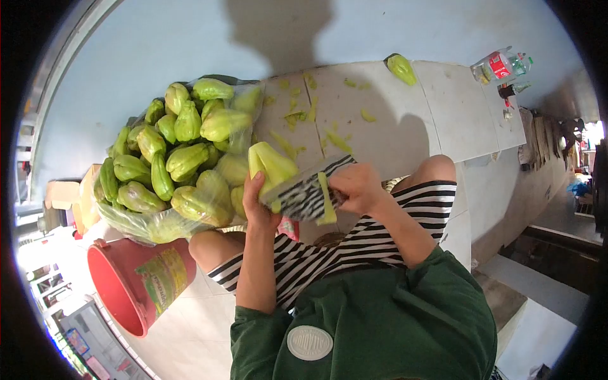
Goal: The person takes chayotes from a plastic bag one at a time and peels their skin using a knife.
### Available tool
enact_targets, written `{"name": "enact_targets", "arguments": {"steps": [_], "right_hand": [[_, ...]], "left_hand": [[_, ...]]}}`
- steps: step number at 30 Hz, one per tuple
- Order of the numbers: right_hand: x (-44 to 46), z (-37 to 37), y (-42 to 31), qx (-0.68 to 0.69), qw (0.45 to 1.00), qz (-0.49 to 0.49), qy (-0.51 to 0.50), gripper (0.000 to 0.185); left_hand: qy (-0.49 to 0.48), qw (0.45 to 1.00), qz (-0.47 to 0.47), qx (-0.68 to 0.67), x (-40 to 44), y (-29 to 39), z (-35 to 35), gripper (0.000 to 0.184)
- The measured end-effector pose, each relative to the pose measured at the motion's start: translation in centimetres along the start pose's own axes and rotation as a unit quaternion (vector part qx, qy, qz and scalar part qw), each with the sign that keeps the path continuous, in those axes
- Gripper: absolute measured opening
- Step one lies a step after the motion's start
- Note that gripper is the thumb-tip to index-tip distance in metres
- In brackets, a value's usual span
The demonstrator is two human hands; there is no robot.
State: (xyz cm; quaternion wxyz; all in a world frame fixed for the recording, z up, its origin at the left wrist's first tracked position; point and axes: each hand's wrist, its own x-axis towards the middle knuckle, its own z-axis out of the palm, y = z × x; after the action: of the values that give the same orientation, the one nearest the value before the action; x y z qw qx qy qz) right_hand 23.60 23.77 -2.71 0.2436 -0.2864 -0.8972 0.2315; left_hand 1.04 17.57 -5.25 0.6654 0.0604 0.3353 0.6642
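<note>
A pale green chayote, its surface looking peeled, is held by my left hand, whose fingers wrap around its lower side. My right hand is closed around a wide blade that reflects a black-and-white striped pattern. The blade lies against the chayote's right side. A strip of green peel clings to the blade near my right fingers. Scattered peel pieces lie on the tiled surface beyond my hands.
A clear plastic bag full of chayotes stands at the left, above a red bucket. One chayote lies by the wall. Plastic bottles and a dark glass bottle are at the far right.
</note>
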Motion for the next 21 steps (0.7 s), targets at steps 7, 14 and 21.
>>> {"name": "enact_targets", "arguments": {"steps": [7, 14, 21], "right_hand": [[-0.1, 2.0, 2.3, 0.027, 0.994, 0.104, 0.030, 0.023], [-0.3, 2.1, 3.1, 0.073, 0.973, 0.214, 0.054, 0.025], [-0.4, 2.7, 1.7, 0.024, 0.994, 0.038, 0.100, 0.027]], "left_hand": [[-0.003, 1.000, 0.012, 0.008, -0.3, 0.3, -0.4, 0.062], [-0.093, 0.993, 0.065, -0.023, -0.2, 1.1, 1.3, 0.065], [0.057, 0.996, 0.006, -0.075, 0.2, -0.1, 0.7, 0.057]]}}
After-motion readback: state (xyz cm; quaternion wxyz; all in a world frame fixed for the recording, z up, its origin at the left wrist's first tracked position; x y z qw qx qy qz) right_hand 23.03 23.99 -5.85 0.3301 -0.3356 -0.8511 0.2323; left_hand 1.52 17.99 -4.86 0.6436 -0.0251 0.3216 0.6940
